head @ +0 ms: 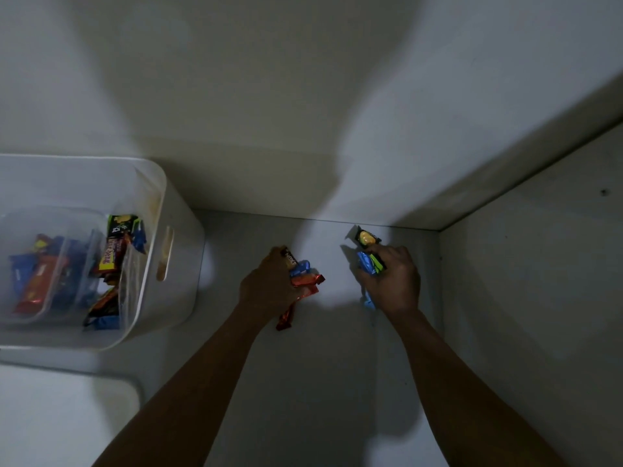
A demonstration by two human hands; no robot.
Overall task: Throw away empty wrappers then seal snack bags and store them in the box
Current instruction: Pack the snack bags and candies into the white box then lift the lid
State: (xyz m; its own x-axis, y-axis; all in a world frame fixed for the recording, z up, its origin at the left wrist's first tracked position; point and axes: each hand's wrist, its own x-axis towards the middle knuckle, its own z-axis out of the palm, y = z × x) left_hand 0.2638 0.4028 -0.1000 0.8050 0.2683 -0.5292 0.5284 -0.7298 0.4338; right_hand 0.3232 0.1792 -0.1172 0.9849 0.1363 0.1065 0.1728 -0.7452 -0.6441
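On the white shelf [337,348], seen from your head camera, your left hand [269,288] is curled shut around a bundle of packets: orange-red wrappers [305,280], a small blue wrapper [299,267] and a dark brown one [289,256], with one red end [285,320] hanging out below your palm. Your right hand [394,281] is closed over blue packets [366,262] and a green-edged one, fingers pressed down on them against the shelf; a black-and-yellow snack packet [365,238] lies just beyond your fingertips, touching or nearly touching the blue ones. The white storage box [175,251] stands well to your left, with snack bars already sorted in its clear inner bins [57,264].

Your risk is the loose bundle: you hold several slick wrappers at once, so the dangling red end could slip free as you lift. The light is dim, so I cannot tell which packets are empty and which are full; you could bin a full one or store an empty one. Reaching for the black-and-yellow packet with a full hand may spill the blue ones.
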